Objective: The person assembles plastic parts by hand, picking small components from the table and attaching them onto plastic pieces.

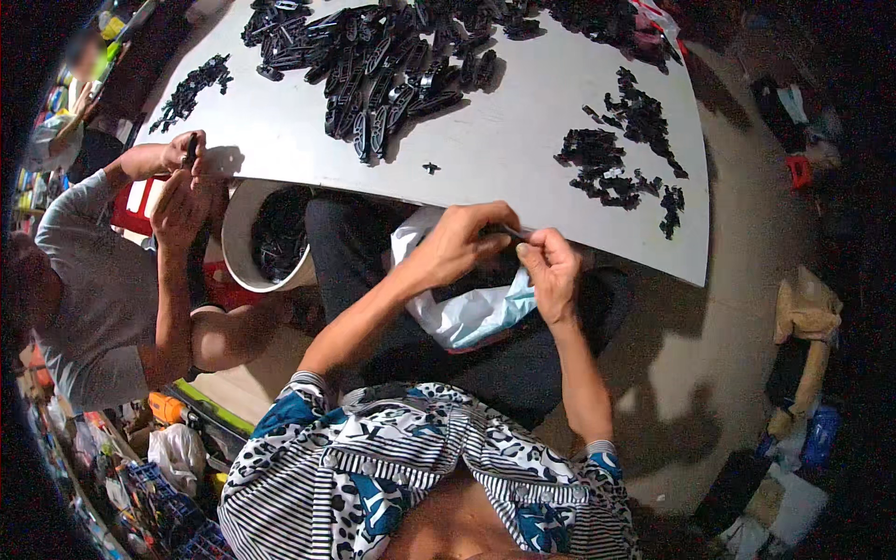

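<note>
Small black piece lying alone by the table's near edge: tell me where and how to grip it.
Probably best pinched front to back across the middle: the small black piece looks longer left to right. Come from above, on the near side: it seems to lie flat on the white table, apart from the big black heap. Finer shape unclear.

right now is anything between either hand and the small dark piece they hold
Nothing visible: the left hand and right hand both pinch the small dark piece directly. The white bag shows below them in the picture, not in between.
</note>
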